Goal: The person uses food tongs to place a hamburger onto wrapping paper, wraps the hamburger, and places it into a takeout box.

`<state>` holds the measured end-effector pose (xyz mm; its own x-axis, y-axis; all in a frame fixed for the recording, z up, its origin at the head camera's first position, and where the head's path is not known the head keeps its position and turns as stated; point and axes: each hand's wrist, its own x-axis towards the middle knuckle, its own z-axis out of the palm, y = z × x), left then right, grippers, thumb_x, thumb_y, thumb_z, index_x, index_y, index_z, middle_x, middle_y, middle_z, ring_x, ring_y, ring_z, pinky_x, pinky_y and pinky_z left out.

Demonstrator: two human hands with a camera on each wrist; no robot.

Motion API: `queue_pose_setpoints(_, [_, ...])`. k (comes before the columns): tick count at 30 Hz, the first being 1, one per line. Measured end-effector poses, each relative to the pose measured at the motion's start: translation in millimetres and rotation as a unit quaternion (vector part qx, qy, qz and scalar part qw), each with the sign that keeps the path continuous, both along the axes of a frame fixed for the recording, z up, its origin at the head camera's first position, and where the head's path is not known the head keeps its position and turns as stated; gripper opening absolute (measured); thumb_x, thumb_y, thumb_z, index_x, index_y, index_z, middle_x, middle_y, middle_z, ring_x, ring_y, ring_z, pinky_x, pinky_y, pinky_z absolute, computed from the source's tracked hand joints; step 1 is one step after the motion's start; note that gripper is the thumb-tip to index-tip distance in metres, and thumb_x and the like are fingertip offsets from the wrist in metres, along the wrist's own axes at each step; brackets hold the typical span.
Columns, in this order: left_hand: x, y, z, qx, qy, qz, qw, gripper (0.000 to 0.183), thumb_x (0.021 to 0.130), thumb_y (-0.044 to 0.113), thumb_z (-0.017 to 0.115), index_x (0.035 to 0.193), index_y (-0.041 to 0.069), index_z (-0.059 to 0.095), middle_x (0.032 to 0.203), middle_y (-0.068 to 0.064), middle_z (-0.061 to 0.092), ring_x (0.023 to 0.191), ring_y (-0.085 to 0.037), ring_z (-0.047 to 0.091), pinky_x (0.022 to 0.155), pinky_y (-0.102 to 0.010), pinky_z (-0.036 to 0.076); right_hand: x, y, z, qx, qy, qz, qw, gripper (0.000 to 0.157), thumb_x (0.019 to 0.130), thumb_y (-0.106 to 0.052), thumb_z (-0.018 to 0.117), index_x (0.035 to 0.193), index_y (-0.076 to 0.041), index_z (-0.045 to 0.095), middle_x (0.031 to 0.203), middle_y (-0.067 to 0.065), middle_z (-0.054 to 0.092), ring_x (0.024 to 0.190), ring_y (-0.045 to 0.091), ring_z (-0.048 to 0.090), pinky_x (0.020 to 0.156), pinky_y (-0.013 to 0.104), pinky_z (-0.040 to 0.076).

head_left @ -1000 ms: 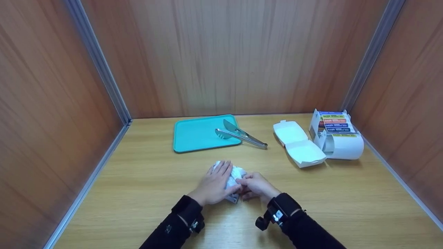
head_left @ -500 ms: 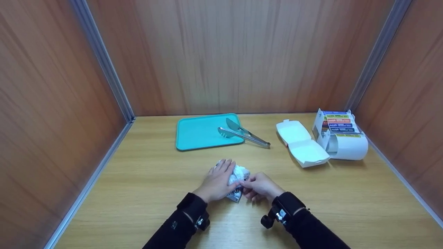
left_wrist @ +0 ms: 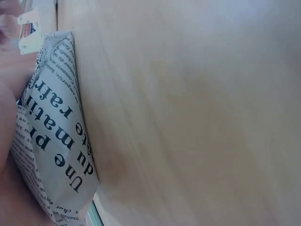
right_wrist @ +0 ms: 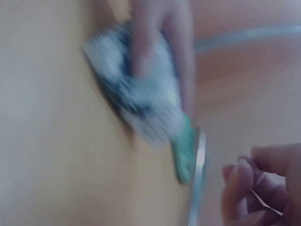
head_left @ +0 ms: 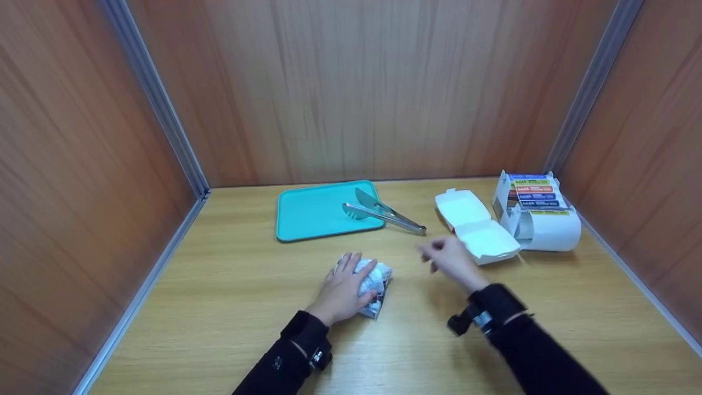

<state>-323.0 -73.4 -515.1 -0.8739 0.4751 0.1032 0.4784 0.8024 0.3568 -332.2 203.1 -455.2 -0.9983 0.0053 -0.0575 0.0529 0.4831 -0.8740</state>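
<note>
A packet wrapped in newsprint-patterned paper [head_left: 378, 281] lies on the table in front of the person. Over it rests the left hand [head_left: 341, 292], fingers spread across the top and thumb along its near side. Large black print shows on the packet's folded side [left_wrist: 61, 136] in the left wrist view. The right hand [head_left: 451, 262] is in the air between the packet and an open white takeout box [head_left: 485, 238], its fingers loosely bent. Nothing shows between its thumb and fingers [right_wrist: 240, 183] in the right wrist view, which is blurred.
Behind the packet lies a turquoise tray [head_left: 307, 214], with metal tongs [head_left: 386, 216] across its right side and their handle end on the table. A white holder with coloured labels [head_left: 548, 230] stands at the right. Wooden panels [head_left: 351, 93] enclose the table.
The right hand has let go of the packet's right edge and moved up and to the right, towards the box. The left hand stays on the packet, its fingers more spread.
</note>
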Motion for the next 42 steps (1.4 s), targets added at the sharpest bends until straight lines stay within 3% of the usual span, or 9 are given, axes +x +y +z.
queue_pose_setpoints(2, [-3.5,-1,0.1,0.001,-0.001,0.007,1.0,0.068,0.106,0.047,0.062,0.166,0.024,0.041,0.173,-0.02,0.027,0.16,-0.047,0.02,0.125,-0.067,0.025,-8.1,28,17.5,0.017,0.055,-0.03,0.998,0.03,0.107,-0.028,0.067,0.1,0.001,0.074,0.09,0.009,0.071,0.067,0.013,0.062,0.066,0.028,0.054])
queue_pose_setpoints(5, [-6.0,-4,0.9,0.004,-0.006,0.016,0.9998,0.068,0.105,0.047,0.062,0.166,0.024,0.041,0.173,-0.02,0.027,0.16,-0.047,0.02,0.124,-0.068,0.025,-17.3,71,41.2,0.077,0.118,-0.089,0.986,0.031,0.106,-0.026,0.066,0.108,0.004,0.074,0.097,0.014,0.071,0.072,0.015,0.064,0.064,0.024,0.052])
queue_pose_setpoints(10, [-4.7,-3,2.5,0.01,-0.012,0.015,0.9998,0.067,0.106,0.047,0.062,0.166,0.023,0.042,0.174,-0.02,0.026,0.16,-0.047,0.019,0.124,-0.069,0.025,-24.8,138,62.5,0.199,0.17,-0.156,0.952,0.031,0.106,-0.019,0.066,0.124,0.005,0.072,0.118,0.026,0.068,0.102,0.038,0.065,0.085,0.045,0.052])
queue_pose_setpoints(13, [-4.3,-1,1.9,0.01,-0.015,0.013,0.9998,0.067,0.106,0.047,0.062,0.166,0.024,0.042,0.174,-0.019,0.026,0.16,-0.047,0.019,0.125,-0.069,0.024,-24.2,171,61.4,0.282,0.195,-0.156,0.926,0.025,0.105,-0.012,0.067,0.121,0.006,0.073,0.117,0.028,0.066,0.104,0.046,0.061,0.084,0.057,0.051])
queue_pose_setpoints(17, [-2.3,1,-0.4,0.006,-0.011,0.008,0.9999,0.066,0.106,0.046,0.062,0.165,0.024,0.043,0.173,-0.02,0.028,0.16,-0.047,0.021,0.124,-0.069,0.026,-22.8,200,45.9,0.364,0.211,-0.103,0.901,0.019,0.096,-0.003,0.076,0.113,0.007,0.076,0.11,0.029,0.066,0.097,0.047,0.063,0.082,0.062,0.053])
queue_pose_setpoints(22, [-2.4,5,0.2,0.01,-0.007,0.0,0.9999,0.066,0.106,0.045,0.063,0.165,0.023,0.043,0.172,-0.021,0.029,0.159,-0.048,0.021,0.123,-0.07,0.027,-26.6,217,25.1,0.411,0.216,-0.072,0.883,0.028,0.087,0.001,0.084,0.112,0.009,0.074,0.109,0.033,0.069,0.093,0.049,0.067,0.077,0.064,0.056])
queue_pose_setpoints(29, [-5.1,11,-0.8,0.007,-0.014,0.009,0.9998,0.068,0.106,0.047,0.062,0.166,0.025,0.041,0.174,-0.018,0.027,0.16,-0.046,0.019,0.124,-0.068,0.026,-37.4,221,6.5,0.423,0.242,-0.102,0.867,0.025,0.086,0.002,0.085,0.106,0.009,0.072,0.107,0.034,0.07,0.091,0.05,0.068,0.074,0.063,0.057])
queue_pose_setpoints(35, [-4.3,15,-2.6,0.003,-0.019,0.01,0.9998,0.068,0.105,0.048,0.061,0.166,0.027,0.039,0.175,-0.017,0.025,0.161,-0.044,0.018,0.125,-0.068,0.025,-36.8,228,-0.8,0.418,0.24,-0.11,0.869,0.027,0.088,0.002,0.084,0.11,0.01,0.072,0.109,0.035,0.07,0.095,0.053,0.066,0.078,0.065,0.056])
queue_pose_setpoints(42, [-2.0,17,-0.1,-0.001,-0.023,0.012,0.9997,0.068,0.106,0.049,0.06,0.167,0.028,0.039,0.175,-0.016,0.025,0.162,-0.043,0.018,0.125,-0.067,0.025,-34.2,231,3.5,0.411,0.248,-0.115,0.87,0.018,0.092,0.003,0.079,0.108,0.011,0.074,0.106,0.034,0.07,0.091,0.05,0.067,0.075,0.063,0.056])
